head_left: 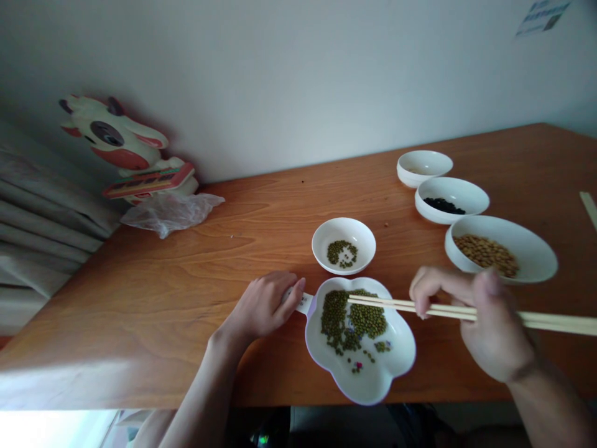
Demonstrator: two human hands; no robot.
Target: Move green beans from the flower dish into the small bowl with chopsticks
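Observation:
My left hand point(268, 303) is closed round the short handle of a flower-shaped dish point(373, 382), white inside with a lilac rim. Green mung beans point(368, 318) lie in that dish, most of them toward its far side, with a few scattered near the front. In my right hand point(480, 317) is a pair of light wooden chopsticks point(438, 308), their tips close together over the beans. Whether the tips pinch a bean is too small to tell. Just behind the dish stands a small white bowl point(368, 255) holding some mung beans point(342, 254).
Three white bowls line the right side: one with tan beans point(485, 252), one with black beans point(443, 205), and a far bowl point(424, 165) with a little pale content. A cow-shaped toy keyboard point(144, 155) and a clear plastic bag point(172, 211) stand at the back left, against the wall.

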